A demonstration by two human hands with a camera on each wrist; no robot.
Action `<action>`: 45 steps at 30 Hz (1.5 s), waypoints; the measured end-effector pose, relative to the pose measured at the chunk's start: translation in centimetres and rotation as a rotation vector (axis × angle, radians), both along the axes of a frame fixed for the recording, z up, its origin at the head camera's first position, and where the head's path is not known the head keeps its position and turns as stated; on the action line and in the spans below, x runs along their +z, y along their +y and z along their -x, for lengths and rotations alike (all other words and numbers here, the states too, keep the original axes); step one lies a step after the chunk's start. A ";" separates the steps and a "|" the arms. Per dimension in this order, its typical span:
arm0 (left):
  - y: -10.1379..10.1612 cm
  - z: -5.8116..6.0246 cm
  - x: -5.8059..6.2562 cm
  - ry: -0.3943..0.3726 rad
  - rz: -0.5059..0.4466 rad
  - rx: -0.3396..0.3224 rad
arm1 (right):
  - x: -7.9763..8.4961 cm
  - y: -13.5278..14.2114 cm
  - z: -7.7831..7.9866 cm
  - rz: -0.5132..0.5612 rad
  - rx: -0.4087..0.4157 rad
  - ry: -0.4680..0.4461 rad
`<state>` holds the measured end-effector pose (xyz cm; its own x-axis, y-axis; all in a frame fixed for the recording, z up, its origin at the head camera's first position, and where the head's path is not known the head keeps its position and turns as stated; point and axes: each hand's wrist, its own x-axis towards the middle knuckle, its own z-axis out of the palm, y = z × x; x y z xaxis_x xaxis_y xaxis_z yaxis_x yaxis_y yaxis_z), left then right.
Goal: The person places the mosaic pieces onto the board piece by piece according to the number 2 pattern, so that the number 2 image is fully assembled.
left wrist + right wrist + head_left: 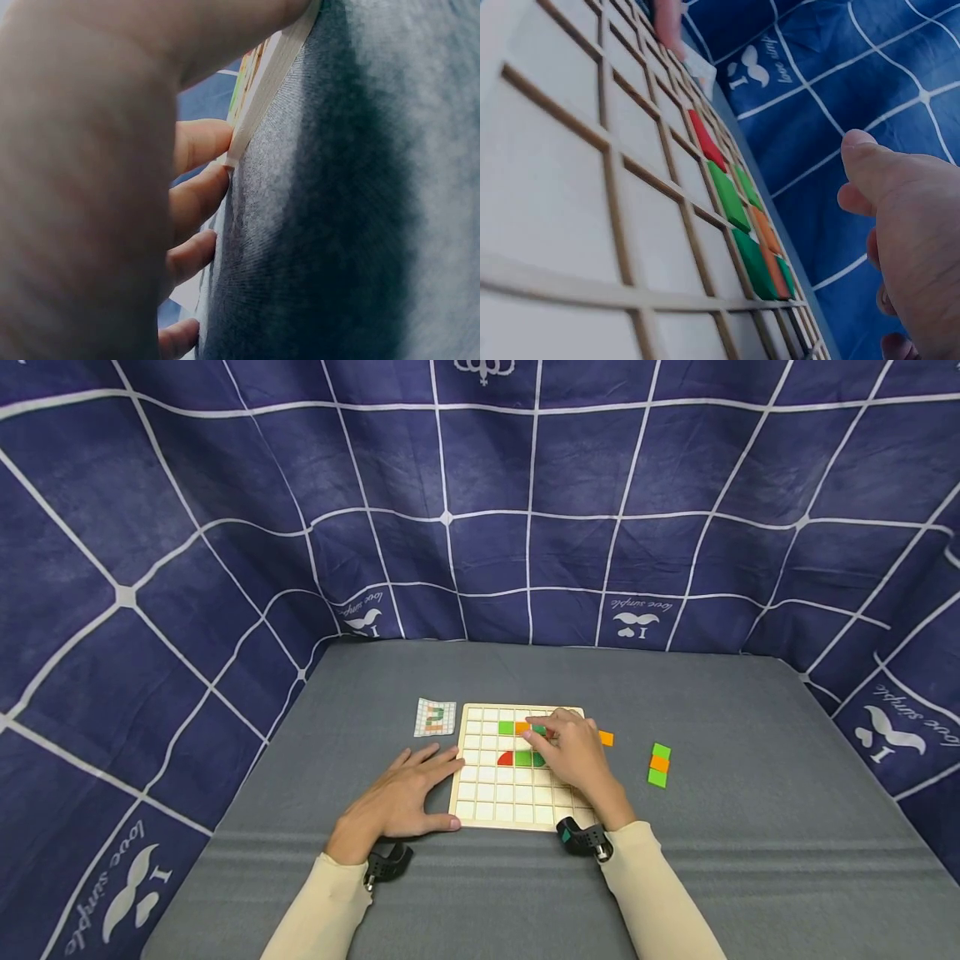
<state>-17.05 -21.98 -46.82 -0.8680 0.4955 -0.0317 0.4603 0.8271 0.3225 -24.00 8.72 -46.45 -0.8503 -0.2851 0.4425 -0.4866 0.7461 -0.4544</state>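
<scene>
A wooden grid board (504,812) lies on the grey cloth with several coloured tiles in its cells. The upper row shows a light green tile (506,727), an orange tile (522,727) and a dark green piece partly under my fingers. Lower down sit a red rounded piece (506,758), a light green tile (522,759) and a dark green piece (756,264). My right hand (572,750) hovers over the board's right side, thumb and index finger apart near the orange tile; no held piece shows. Flat with spread fingers, my left hand (405,793) touches the board's left edge.
A small pattern card (435,718) lies left of the board's far corner. Beyond the right hand is a loose orange tile (606,738). Farther right, a green tile (661,750), an orange tile (659,764) and another green tile (657,779) form a column. Blue curtains surround the table.
</scene>
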 end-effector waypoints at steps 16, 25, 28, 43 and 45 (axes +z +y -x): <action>0.1 -0.1 0.1 0.014 -0.009 0.001 | 2.7 4.9 0.5 0.069 -0.131 0.033; 0.1 0.1 -0.1 0.016 -0.007 0.000 | 2.3 8.8 0.9 0.144 -0.161 0.000; 0.1 0.1 -0.2 0.015 -0.004 0.002 | 1.6 9.9 1.0 0.146 -0.174 -0.026; 0.0 0.0 -0.3 0.011 -0.008 0.003 | -1.7 12.1 1.7 0.111 -0.151 -0.036; 0.0 0.0 -0.2 0.011 -0.010 0.003 | -2.0 12.2 1.8 0.093 -0.154 -0.038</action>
